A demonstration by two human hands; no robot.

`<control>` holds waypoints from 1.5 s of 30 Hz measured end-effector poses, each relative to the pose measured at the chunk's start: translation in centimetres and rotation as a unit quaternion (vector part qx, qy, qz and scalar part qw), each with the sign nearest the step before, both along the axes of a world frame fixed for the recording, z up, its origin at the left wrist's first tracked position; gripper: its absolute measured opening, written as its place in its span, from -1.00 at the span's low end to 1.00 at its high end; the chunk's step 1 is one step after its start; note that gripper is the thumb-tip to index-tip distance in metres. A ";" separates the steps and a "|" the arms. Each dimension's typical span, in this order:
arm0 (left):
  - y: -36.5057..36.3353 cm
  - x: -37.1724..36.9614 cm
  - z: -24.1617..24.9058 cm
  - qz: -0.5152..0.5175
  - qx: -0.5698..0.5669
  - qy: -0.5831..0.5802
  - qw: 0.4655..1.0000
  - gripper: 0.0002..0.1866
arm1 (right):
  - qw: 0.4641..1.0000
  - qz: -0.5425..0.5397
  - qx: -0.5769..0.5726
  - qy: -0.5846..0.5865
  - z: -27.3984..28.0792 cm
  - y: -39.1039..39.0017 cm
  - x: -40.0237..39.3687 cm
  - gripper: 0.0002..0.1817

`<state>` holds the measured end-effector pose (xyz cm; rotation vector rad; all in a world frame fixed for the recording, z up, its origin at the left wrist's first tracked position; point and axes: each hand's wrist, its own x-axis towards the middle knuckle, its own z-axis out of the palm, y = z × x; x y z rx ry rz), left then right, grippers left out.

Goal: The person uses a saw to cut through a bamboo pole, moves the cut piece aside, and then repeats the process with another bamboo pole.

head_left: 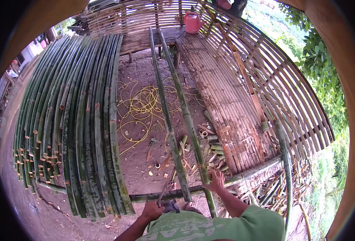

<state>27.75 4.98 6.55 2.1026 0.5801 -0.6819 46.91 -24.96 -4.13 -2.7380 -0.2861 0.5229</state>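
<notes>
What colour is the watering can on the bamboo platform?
Pinkish red; the watering can shows best in the head view, at the top, on the bamboo platform.

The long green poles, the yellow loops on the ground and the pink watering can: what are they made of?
The long green poles look like raw bamboo: ringed joints, hollow cut ends, mottled dull skin. The yellow loops look like thin plastic cord or hose, though they are too small to tell which. The pink watering can looks like smooth moulded plastic.

The person wears a soft green short-sleeved shirt [209,227] with a paler green pattern on it. Both arms are bare below the sleeves, and the left hand [151,209] and right hand [215,180] have no gloves.
</notes>
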 end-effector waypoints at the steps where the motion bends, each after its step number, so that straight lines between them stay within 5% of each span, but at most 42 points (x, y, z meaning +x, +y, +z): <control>1: -0.1 -0.1 -0.6 -0.002 0.001 -0.001 1.000 -0.68 | 1.000 0.003 0.015 0.010 -2.4 -4.0 -4.4 0.17; 3: -0.5 -0.2 -0.9 -0.005 0.013 -0.008 1.000 -0.70 | 0.982 -0.031 -0.082 0.169 -3.4 -9.5 -12.2 0.35; 7: -1.9 0.5 -1.4 -0.039 0.057 -0.036 0.997 -0.73 | 0.878 -0.098 0.103 0.456 -9.1 -16.1 -21.3 -0.03; 10: -3.4 1.1 -0.7 -0.081 0.085 -0.051 0.992 -0.76 | 0.922 -0.082 0.011 0.378 -6.3 -14.1 -21.6 -0.32; 19: -7.4 0.7 -1.3 -0.128 0.166 -0.106 0.972 -0.77 | 0.971 -0.115 -0.021 0.207 -1.4 -8.0 -14.5 -0.60; 36: -1.5 -2.6 -3.5 -0.121 0.050 -0.084 0.988 -0.72 | 0.958 -0.160 -0.083 0.221 -1.5 -4.9 -15.8 -0.37; 39: 1.1 -1.1 -0.4 -0.137 0.063 -0.105 0.983 -0.70 | 0.963 -0.183 -0.015 0.199 -10.0 -4.1 -17.7 -0.29; 40: 2.3 -1.5 0.1 -0.132 0.056 -0.111 0.983 -0.71 | 0.947 -0.191 -0.024 0.256 -3.0 -2.3 -16.2 -0.22; 41: 3.2 -1.9 1.4 -0.121 0.068 -0.138 0.981 -0.70 | 0.965 -0.201 0.028 0.163 -15.4 -4.4 -18.6 -0.19; 42: 4.0 -2.1 3.0 -0.120 0.076 -0.157 0.977 -0.69 | 0.952 -0.222 0.050 0.205 -14.2 -4.1 -18.3 -0.14; 43: 4.8 -2.3 5.3 -0.102 0.054 -0.123 0.986 -0.68 | 0.955 -0.220 0.033 0.194 -16.2 -4.8 -18.6 -0.23; 45: 6.6 -4.1 5.8 -0.097 -0.002 -0.117 0.988 -0.66 | 0.959 -0.219 -0.019 0.177 -9.2 -3.2 -17.8 -0.47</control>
